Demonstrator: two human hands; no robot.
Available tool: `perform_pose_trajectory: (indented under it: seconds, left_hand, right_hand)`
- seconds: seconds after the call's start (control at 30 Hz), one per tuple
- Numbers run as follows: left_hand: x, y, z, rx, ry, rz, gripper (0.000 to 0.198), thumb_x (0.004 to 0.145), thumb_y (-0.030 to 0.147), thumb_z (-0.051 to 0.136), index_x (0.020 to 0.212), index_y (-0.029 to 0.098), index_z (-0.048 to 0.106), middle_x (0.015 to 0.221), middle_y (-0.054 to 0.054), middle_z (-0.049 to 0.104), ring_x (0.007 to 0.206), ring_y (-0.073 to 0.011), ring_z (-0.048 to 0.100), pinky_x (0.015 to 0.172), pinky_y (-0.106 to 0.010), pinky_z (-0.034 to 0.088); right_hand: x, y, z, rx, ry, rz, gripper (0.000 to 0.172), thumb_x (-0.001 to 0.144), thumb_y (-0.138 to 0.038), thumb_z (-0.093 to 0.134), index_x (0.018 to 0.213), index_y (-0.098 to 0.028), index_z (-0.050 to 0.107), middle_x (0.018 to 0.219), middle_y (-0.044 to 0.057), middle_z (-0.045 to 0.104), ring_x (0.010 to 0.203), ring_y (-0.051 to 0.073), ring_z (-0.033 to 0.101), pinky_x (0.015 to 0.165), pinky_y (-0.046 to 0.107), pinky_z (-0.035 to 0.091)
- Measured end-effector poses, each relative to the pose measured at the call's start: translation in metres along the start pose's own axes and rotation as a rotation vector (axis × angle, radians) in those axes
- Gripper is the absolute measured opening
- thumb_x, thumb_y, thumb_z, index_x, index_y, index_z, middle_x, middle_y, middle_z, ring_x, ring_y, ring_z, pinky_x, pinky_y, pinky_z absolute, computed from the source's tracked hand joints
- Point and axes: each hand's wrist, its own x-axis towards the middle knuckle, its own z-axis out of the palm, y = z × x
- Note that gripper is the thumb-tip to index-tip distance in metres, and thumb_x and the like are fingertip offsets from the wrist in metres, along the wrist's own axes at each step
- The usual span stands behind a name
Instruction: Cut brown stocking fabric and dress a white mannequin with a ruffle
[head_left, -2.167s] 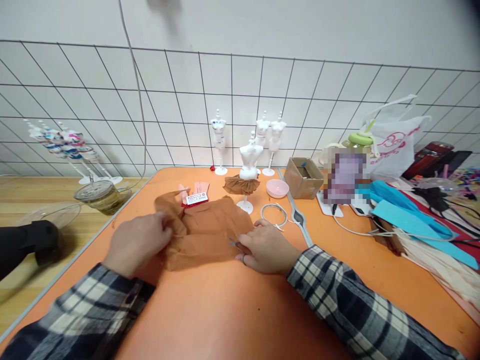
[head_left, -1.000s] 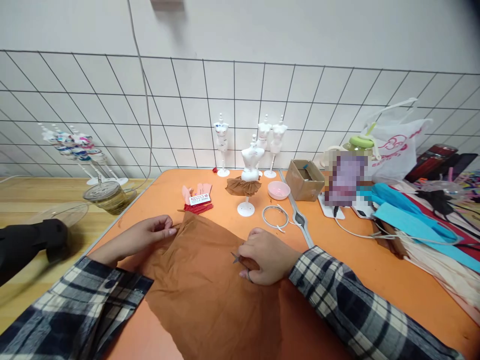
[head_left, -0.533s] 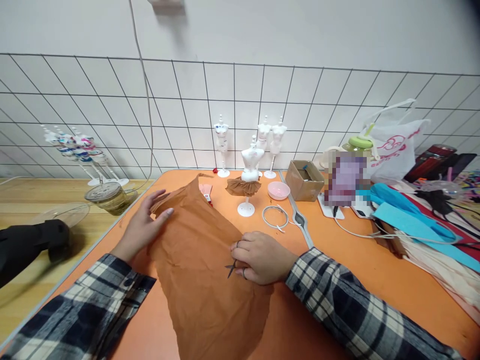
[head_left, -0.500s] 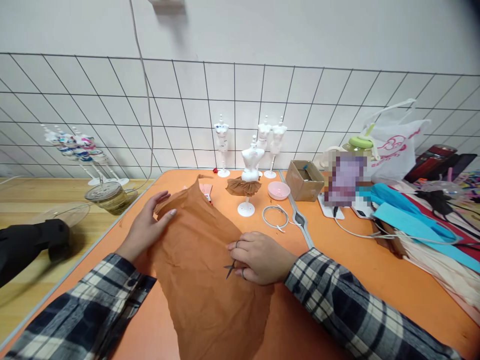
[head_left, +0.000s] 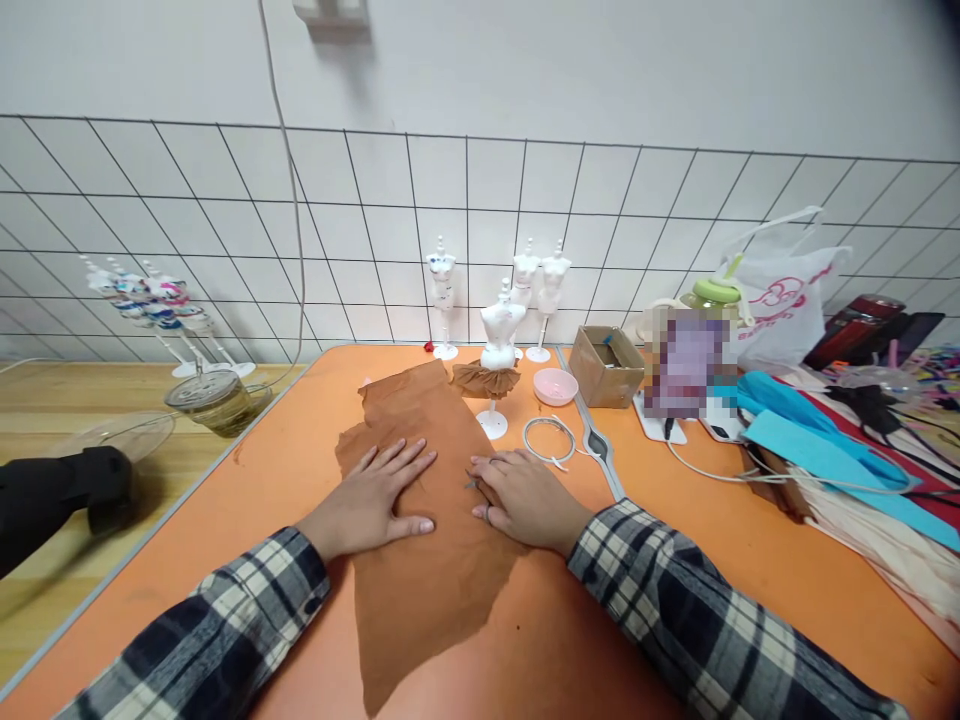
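A brown cloth [head_left: 420, 590] lies spread flat on the orange table [head_left: 285, 470], running from near the mannequins down toward me. My left hand [head_left: 375, 495] rests palm down on its middle with fingers stretched and spread. My right hand [head_left: 525, 495] presses on the cloth's right edge. The grey tip of small scissors [head_left: 471, 484] pokes out between its fingers and thumb. Both sleeves are dark plaid.
Behind the cloth stands a white mini mannequin [head_left: 501, 330] in a brown skirt, with three more behind it. To the right are a pink bowl [head_left: 555, 385], a white wire loop [head_left: 547, 437], a cardboard box [head_left: 606, 352] and blue paper [head_left: 817, 440]. A lidded glass jar [head_left: 214, 400] and another person's dark sleeve [head_left: 60, 490] are at left.
The bunched cloth was unfolded, lifted at its far end by my left hand, then laid out flat. My left hand now presses on its middle; my right hand stayed at the right edge.
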Motion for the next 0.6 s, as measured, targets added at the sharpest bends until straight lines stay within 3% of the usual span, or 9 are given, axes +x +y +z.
perform_pose_trajectory:
  seconds: [0.1,0.17,0.2,0.27,0.33,0.37,0.43,0.5,0.6]
  left_hand:
    - [0.003,-0.013,-0.014,0.134,0.179,-0.037,0.094,0.071,0.077,0.056,0.147,0.023,0.038,0.153,-0.014,0.038,0.140,-0.0425,0.028,0.110,-0.060,0.022]
    - [-0.001,-0.006,-0.028,0.150,0.329,-0.034,0.078,0.073,0.072,0.059,0.129,0.019,0.055,0.140,-0.017,0.052,0.126,-0.0395,0.043,0.103,-0.055,0.032]
    - [-0.005,0.002,-0.033,0.113,0.354,-0.007,0.060,0.078,0.067,0.059,0.110,0.017,0.062,0.122,-0.016,0.062,0.112,-0.0346,0.053,0.094,-0.048,0.039]
    - [-0.012,0.026,-0.037,-0.038,0.187,0.171,0.038,0.089,0.054,0.052,0.080,0.018,0.060,0.083,-0.007,0.065,0.078,-0.0218,0.057,0.071,-0.035,0.043]
    - [-0.017,0.050,-0.032,-0.196,0.004,0.444,0.040,0.084,0.057,0.058,0.071,0.019,0.055,0.073,-0.003,0.059,0.070,-0.0183,0.052,0.064,-0.031,0.039]
    - [-0.017,0.059,-0.027,-0.226,-0.036,0.510,0.042,0.078,0.061,0.064,0.073,0.019,0.055,0.075,-0.003,0.059,0.071,-0.0183,0.051,0.064,-0.031,0.039]
    - [-0.015,0.070,-0.018,-0.191,-0.055,0.541,0.046,0.070,0.063,0.070,0.077,0.019,0.056,0.085,-0.004,0.060,0.076,-0.0193,0.051,0.068,-0.032,0.040]
    - [-0.012,0.069,-0.011,-0.132,-0.037,0.508,0.035,0.078,0.053,0.068,0.080,0.019,0.058,0.089,-0.004,0.060,0.079,-0.0190,0.052,0.071,-0.032,0.040]
    - [-0.010,0.057,-0.010,-0.064,0.028,0.459,0.012,0.088,0.031,0.058,0.083,0.020,0.060,0.085,-0.004,0.060,0.079,-0.0189,0.052,0.071,-0.033,0.039]
  right_hand:
    - [-0.003,-0.005,-0.014,0.220,0.059,0.167,0.038,0.087,-0.039,0.060,0.119,-0.018,0.056,0.122,0.013,0.063,0.118,0.029,0.052,0.099,0.047,0.037]
    - [-0.010,-0.011,-0.021,0.588,-0.137,0.311,0.038,0.092,-0.049,0.048,0.111,-0.018,0.058,0.109,0.013,0.068,0.093,0.023,0.064,0.079,0.038,0.049]
    - [-0.015,-0.014,-0.023,0.822,-0.348,0.335,0.045,0.093,-0.056,0.041,0.108,-0.017,0.059,0.106,0.012,0.069,0.080,0.020,0.065,0.067,0.033,0.051]
    - [-0.024,-0.015,-0.024,1.147,-0.772,0.328,0.056,0.086,-0.068,0.044,0.101,-0.016,0.060,0.106,0.013,0.069,0.068,0.016,0.065,0.053,0.026,0.049]
    - [-0.031,-0.010,-0.023,1.218,-1.013,0.339,0.061,0.072,-0.072,0.061,0.094,-0.015,0.060,0.103,0.013,0.070,0.065,0.014,0.064,0.050,0.021,0.048]
    - [-0.033,-0.007,-0.023,1.211,-1.085,0.348,0.063,0.067,-0.073,0.065,0.091,-0.015,0.061,0.101,0.013,0.070,0.063,0.013,0.064,0.049,0.020,0.048]
    - [-0.034,0.000,-0.021,1.200,-1.190,0.350,0.065,0.065,-0.075,0.066,0.088,-0.014,0.062,0.094,0.013,0.071,0.060,0.014,0.065,0.049,0.021,0.050]
    - [-0.032,0.002,-0.019,1.233,-1.243,0.347,0.064,0.068,-0.075,0.063,0.086,-0.013,0.062,0.090,0.014,0.072,0.058,0.015,0.067,0.050,0.024,0.052]
    - [-0.029,-0.003,-0.011,1.353,-1.190,0.366,0.061,0.073,-0.072,0.061,0.084,-0.012,0.062,0.094,0.016,0.072,0.060,0.018,0.069,0.050,0.025,0.052]
